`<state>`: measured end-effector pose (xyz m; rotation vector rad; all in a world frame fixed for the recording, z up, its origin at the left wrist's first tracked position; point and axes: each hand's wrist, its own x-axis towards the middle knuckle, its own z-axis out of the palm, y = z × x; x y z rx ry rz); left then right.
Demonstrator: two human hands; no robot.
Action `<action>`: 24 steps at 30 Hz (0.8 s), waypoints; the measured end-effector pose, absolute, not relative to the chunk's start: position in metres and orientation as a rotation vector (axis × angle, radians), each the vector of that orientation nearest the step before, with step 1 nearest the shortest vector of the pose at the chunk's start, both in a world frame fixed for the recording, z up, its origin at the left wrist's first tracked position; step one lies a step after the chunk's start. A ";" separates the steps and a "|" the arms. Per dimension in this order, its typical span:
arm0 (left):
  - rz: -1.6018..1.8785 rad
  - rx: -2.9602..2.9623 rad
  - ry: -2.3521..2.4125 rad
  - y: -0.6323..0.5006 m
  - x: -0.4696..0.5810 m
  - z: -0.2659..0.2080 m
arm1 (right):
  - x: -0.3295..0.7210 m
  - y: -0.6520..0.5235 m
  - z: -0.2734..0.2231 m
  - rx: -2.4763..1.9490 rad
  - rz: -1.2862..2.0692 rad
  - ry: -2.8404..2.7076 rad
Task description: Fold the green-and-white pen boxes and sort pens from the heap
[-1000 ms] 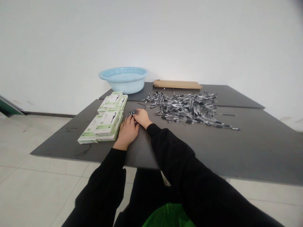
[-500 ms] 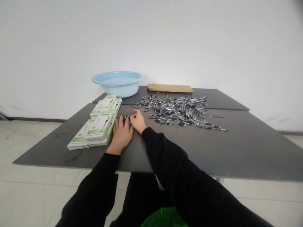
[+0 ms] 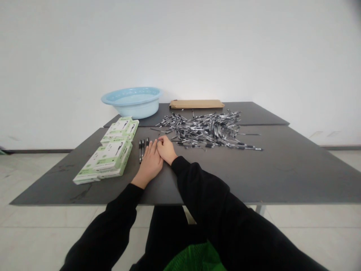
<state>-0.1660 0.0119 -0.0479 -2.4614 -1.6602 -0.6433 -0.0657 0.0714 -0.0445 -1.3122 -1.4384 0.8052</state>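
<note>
My left hand (image 3: pixel 150 162) lies flat on the dark table, its fingers stretched forward and partly covering a short row of black-capped pens (image 3: pixel 140 151). Three of these pens show beyond its left side, side by side and pointing away from me. Against it on the right is my right hand (image 3: pixel 167 149), with thumb and fingers drawn together near the left fingertips. Whatever the right hand pinches is mostly hidden. Beyond and to the right spreads a loose heap of clear-barrelled pens with black grips (image 3: pixel 211 128).
White-and-green pen boxes (image 3: pixel 108 158) are stacked left of my hands. Behind them stands a light-blue basin (image 3: pixel 138 109). A flat brown cardboard piece (image 3: pixel 197 104) lies at the back before the wall. The table's near edge (image 3: pixel 225 204) runs below my forearms.
My left hand has moved right, away from the boxes, uncovering pens it had covered. The right hand stays close beside it. The whole view has shifted slightly.
</note>
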 end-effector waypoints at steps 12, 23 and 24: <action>-0.695 -2.646 -1.640 0.022 -0.123 -0.045 | -0.021 0.053 -0.039 -1.287 0.602 -1.491; -0.587 -2.686 -1.541 0.024 -0.077 -0.042 | 0.047 0.050 -0.028 -1.379 0.380 -1.634; -0.566 -2.679 -1.544 0.025 -0.074 -0.041 | 0.054 0.052 -0.028 -1.407 0.374 -1.639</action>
